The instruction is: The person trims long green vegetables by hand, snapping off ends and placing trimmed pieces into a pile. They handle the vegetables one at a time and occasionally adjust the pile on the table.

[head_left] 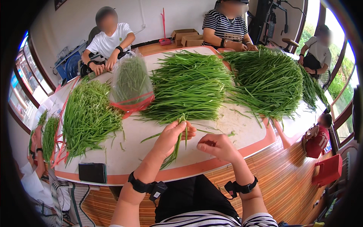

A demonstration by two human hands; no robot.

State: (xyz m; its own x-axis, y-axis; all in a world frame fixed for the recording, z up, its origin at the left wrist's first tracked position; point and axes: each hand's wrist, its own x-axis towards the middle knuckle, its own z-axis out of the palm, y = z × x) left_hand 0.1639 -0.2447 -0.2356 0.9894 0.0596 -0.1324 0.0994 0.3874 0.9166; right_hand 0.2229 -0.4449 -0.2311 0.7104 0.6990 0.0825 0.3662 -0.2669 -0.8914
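My left hand (174, 137), closed, pinches a few garlic chive stalks (177, 145) between thumb and fingers; their green leaves hang down below it toward the table's near edge. Just to the right, my right hand (218, 146) is curled with fingers bent inward, apart from the stalks. Whatever it may hold is hidden. Beyond both hands lies a large heap of garlic chives (189, 85), its pale cut ends mostly toward the right. A few loose leaves and scraps lie on the white table (242, 130) around my hands.
Another chive heap (268, 81) lies right, a shorter-cut one (87, 117) left. Between stands a clear bag of chives (131, 77). A black phone (92, 173) rests at the near left edge. Several people sit around; a red stool (328, 170) stands right.
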